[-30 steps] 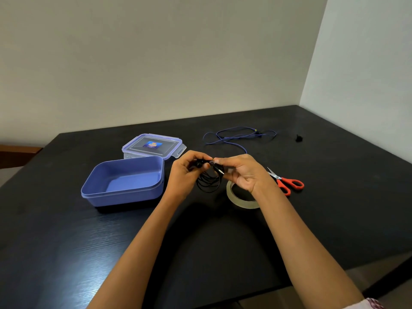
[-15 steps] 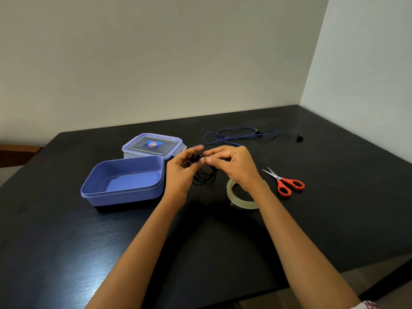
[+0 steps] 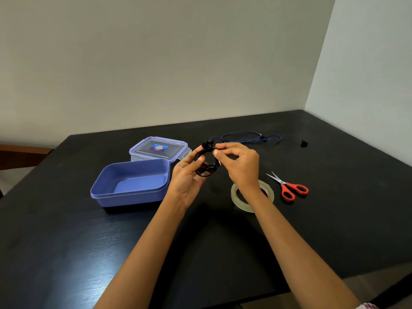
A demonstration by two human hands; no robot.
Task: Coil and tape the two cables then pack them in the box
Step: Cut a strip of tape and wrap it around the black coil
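Left hand [image 3: 189,177] grips the coiled black cable [image 3: 206,171] above the table [image 3: 334,215], between box [image 3: 133,198] and tape roll [image 3: 244,207], evidently to keep the loops together. Right hand [image 3: 242,166] pinches the cable end at the coil's top, probably to tuck it in. Count: two cables, with the blue cable [image 3: 249,138] lying loose and uncoiled beyond the hands; one open box; one lid [image 3: 159,149]; one tape roll; one pair of scissors [image 3: 289,189].

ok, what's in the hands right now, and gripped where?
Both hold the black cable coil. The left hand grips the left side of the loops; the right hand pinches the top of the coil.
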